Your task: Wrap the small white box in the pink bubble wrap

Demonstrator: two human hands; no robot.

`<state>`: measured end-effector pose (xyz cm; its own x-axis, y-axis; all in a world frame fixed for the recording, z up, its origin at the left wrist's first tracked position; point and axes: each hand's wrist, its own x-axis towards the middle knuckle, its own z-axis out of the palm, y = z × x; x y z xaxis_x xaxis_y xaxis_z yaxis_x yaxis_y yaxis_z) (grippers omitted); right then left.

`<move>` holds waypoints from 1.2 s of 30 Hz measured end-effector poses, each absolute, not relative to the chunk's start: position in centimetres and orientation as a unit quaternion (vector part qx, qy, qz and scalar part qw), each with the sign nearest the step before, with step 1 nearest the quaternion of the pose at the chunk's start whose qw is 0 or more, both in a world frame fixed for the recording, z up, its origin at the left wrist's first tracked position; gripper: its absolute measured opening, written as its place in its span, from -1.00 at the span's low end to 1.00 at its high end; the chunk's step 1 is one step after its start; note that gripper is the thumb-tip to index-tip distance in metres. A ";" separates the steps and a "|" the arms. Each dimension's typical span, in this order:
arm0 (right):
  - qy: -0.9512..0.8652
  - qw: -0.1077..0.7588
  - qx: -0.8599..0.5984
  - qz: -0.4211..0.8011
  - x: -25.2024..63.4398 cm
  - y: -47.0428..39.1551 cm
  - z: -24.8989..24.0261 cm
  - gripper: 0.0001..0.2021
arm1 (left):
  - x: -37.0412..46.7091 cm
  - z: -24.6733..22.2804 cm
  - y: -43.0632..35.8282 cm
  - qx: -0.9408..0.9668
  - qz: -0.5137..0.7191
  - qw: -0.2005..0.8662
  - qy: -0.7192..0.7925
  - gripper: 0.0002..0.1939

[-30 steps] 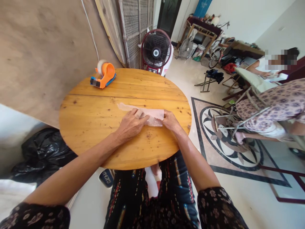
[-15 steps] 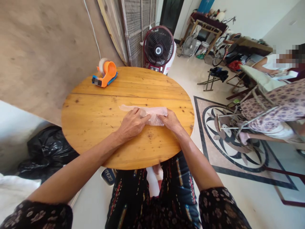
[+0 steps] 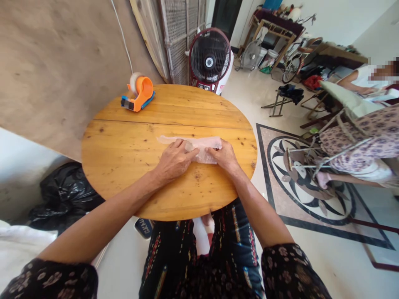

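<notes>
A translucent, pale pinkish strip of bubble wrap (image 3: pixel 204 145) lies folded across the middle of the round wooden table (image 3: pixel 131 166). My left hand (image 3: pixel 176 160) is closed on its middle, thumb pointing right along the near side. At the right end my right hand (image 3: pixel 226 158) pinches the wrap, its thumb on the near face and its fingers mostly hidden. A flat tail of the wrap reaches out left beyond my left hand. Whether anything is rolled inside cannot be made out.
An orange tape dispenser (image 3: pixel 142 93) with a roll of tape stands at the table's back left edge. Behind the table is a dark red fan (image 3: pixel 209 62). Black plastic bags (image 3: pixel 68 191) lie on the left. To the right, people sit near a folding stool (image 3: pixel 280 101).
The view has shifted slightly. My right fingers have curled the wrap's right end a little more; my left hand keeps its place on it.
</notes>
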<state>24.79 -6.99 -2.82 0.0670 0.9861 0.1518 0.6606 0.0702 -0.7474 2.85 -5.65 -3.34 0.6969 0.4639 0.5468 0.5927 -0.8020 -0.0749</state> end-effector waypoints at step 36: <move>-0.497 0.472 -0.552 0.475 20.7 -5.7 0.9 -0.89 | 2.8 -3.2 -5.1 -0.892 -0.363 0.020 -0.269 -0.37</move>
